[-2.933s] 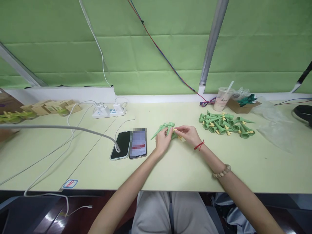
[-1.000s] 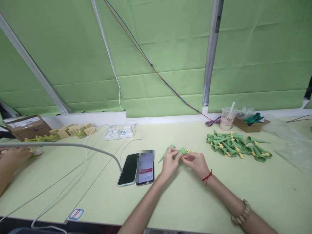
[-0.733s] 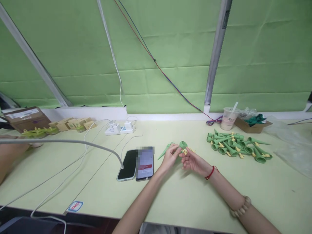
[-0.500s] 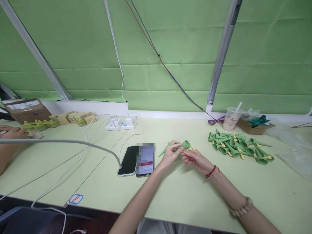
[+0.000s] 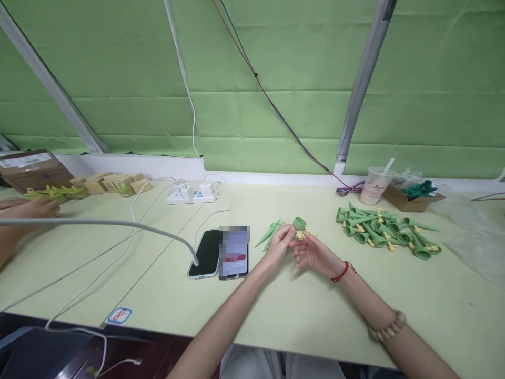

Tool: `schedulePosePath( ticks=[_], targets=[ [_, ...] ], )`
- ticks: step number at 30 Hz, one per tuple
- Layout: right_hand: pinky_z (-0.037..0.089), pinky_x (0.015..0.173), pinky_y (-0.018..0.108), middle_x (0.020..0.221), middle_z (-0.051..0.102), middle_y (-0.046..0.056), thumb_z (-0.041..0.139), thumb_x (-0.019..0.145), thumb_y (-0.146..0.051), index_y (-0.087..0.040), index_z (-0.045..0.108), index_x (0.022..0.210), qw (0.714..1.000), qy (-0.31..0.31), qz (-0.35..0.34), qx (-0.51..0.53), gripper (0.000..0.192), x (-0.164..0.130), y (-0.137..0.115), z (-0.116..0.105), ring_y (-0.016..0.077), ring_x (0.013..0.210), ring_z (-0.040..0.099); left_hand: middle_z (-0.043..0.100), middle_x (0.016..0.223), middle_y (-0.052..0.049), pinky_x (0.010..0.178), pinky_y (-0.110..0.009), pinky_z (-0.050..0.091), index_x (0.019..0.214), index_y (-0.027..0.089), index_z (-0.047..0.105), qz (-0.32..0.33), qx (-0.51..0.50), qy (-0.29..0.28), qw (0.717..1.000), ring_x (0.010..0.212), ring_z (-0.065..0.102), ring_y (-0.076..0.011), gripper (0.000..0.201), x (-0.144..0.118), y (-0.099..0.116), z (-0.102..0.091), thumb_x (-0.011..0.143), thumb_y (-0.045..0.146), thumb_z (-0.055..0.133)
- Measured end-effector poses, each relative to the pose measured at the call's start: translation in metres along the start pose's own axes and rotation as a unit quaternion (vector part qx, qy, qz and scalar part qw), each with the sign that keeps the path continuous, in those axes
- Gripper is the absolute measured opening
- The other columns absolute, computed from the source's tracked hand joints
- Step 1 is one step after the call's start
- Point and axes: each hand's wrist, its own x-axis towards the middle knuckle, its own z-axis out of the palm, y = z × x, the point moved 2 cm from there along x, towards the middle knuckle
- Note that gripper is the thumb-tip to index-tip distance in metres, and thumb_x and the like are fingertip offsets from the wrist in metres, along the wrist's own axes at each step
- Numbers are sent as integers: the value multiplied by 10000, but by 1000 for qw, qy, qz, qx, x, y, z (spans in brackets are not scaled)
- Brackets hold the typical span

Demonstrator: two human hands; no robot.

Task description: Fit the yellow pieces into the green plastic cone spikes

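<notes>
My left hand [image 5: 279, 243] is closed around a green plastic cone [image 5: 299, 223], its wide round mouth turned up and to the right. A small yellow piece [image 5: 300, 235] sits at the cone's rim, with the thumb and forefinger of my right hand [image 5: 317, 256] on it. The other right fingers are loosely curled and apart. Beyond my left hand lie a few green cones [image 5: 270, 232], partly hidden by it. More yellow bits [image 5: 311, 233] show just behind my right hand. To the right is a pile of green cones [image 5: 376, 230] with small yellow pieces among them.
Two phones [image 5: 205, 255] lie left of my hands, a grey cable arching over one. A power strip [image 5: 192, 197], a drink cup [image 5: 373, 187], a cardboard box [image 5: 412, 200] and a plastic bag [image 5: 473, 237] stand around. Another person's hand [image 5: 33, 208] is at far left.
The cone's mouth has tipped further upward in my left hand. My right hand's fingers have opened out somewhat by the yellow piece. The other person's hand has moved right.
</notes>
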Motion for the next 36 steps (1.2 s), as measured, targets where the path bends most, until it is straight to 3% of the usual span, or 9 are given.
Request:
schedulePosePath(
  ticks=[4,7,12,13,18,20,23,30,36],
  targets=[
    [532,592,211,591,596,-17,699,644,-436,-154,659,724,998,56,-15,0,296,0,-3,-3,70,518,573,495,776,-26,734,-249,379,686,152,600,50,35,-17,998,799,473,-128,307,2,4,-2,819,397,471],
    [532,601,249,624,650,23,706,611,-458,-152,669,707,983,135,-54,-116,323,-1,-7,-7,119,555,616,510,854,-45,732,-248,396,828,160,658,55,94,19,994,844,499,-134,243,2,1,-5,816,339,494],
    [520,631,326,604,665,51,718,585,-414,-178,655,567,839,288,-245,-392,245,-9,-17,-7,186,581,619,506,895,-41,677,-244,403,932,200,653,71,244,54,966,821,509,-134,213,-2,-6,-4,813,291,501],
    [520,618,327,591,661,53,708,596,-424,-178,646,547,833,293,-248,-398,258,-9,-17,-6,185,566,615,507,896,-40,690,-248,402,939,202,643,84,257,52,961,814,508,-131,221,-3,-6,-3,833,283,468],
    [541,550,289,609,660,56,574,706,-552,-143,677,705,968,170,-91,-162,422,-5,-14,1,154,541,626,513,841,-42,757,-254,392,878,164,610,96,195,57,974,831,499,-133,234,0,-2,-4,870,259,396],
    [553,560,266,653,661,41,583,716,-536,-140,676,817,991,112,-46,-58,419,-4,-12,3,132,567,630,521,846,-42,753,-252,392,860,164,599,89,154,41,983,824,497,-131,229,1,-2,-4,871,266,395],
    [550,563,198,665,648,12,648,718,-415,-142,664,823,998,59,-7,29,293,-4,-7,4,87,567,621,528,831,-41,748,-252,387,798,162,587,103,121,0,987,807,489,-127,245,2,0,-3,875,274,384],
    [534,531,151,505,526,-55,656,715,-301,-145,587,639,983,40,20,178,187,-4,-5,0,41,463,529,539,808,-42,715,-250,376,830,160,614,133,128,-26,983,792,473,-132,220,-1,7,0,857,273,427],
    [509,505,176,477,409,-78,692,600,-303,-169,506,557,994,74,3,75,234,-5,-8,4,39,431,409,546,771,-36,684,-253,389,988,180,627,137,193,-24,971,744,482,-130,269,-3,5,1,860,284,415]
  ],
)
